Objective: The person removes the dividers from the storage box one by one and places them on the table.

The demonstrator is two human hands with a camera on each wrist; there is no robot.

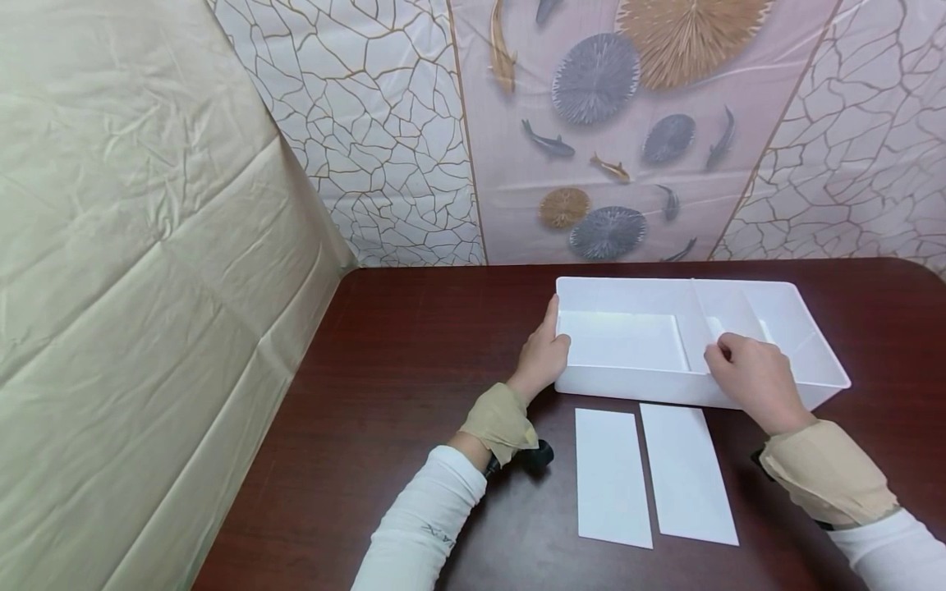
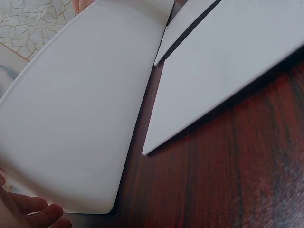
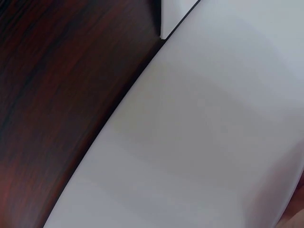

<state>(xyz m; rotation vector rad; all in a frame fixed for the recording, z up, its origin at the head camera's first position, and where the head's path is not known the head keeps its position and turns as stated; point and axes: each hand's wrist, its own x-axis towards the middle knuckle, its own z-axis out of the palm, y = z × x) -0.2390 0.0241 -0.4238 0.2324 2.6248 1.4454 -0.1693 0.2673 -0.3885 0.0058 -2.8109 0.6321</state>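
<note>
A long white divided tray point(image 1: 628, 382) lies on the table, with a wide compartment on the left and narrower ones on the right. My left hand point(image 1: 543, 353) grips its left end, index finger along the end wall and thumb at the front corner; in the left wrist view, fingers point(image 2: 45, 213) bend around that end. Over the front wall reaches my right hand point(image 1: 754, 373), fingers curled at the near end of a thin white divider point(image 1: 702, 308). Its fingertips are hidden. Only a sliver of this hand shows behind the rim in the right wrist view.
Two flat white rectangular panels, a left panel point(image 1: 613, 476) and a right panel point(image 1: 687, 472), lie side by side in front of the tray. The dark wooden table point(image 1: 414, 361) meets a patterned cloth at the back and a beige cloth point(image 1: 148, 287) on the left.
</note>
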